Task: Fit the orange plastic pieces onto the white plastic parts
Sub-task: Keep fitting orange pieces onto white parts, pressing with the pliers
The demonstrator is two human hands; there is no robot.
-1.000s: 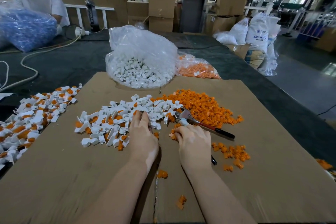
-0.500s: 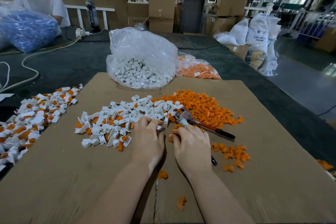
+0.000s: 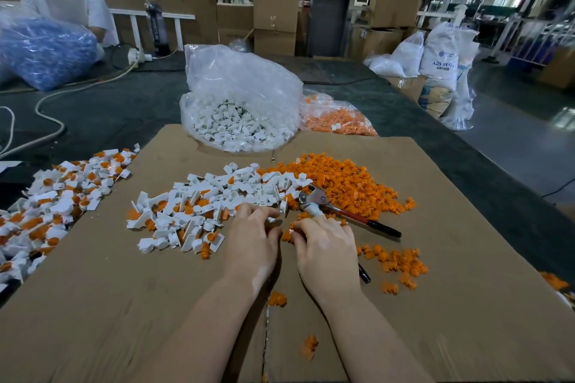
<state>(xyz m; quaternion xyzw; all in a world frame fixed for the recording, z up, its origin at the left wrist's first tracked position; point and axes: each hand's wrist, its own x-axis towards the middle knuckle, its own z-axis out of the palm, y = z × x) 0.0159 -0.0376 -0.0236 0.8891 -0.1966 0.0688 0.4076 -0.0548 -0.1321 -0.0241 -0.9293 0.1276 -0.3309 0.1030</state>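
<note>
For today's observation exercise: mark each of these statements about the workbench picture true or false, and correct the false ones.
1. The clear bag of white parts stands at the far edge of the cardboard sheet. True.
2. The pliers are held in the left hand. False: they lie on the cardboard beside the loose orange pieces; the left hand is not on them.
3. The loose orange pieces lie right of the loose white parts. True.
4. The right hand rests off the cardboard. False: it is over the cardboard, close to the left hand.
</note>
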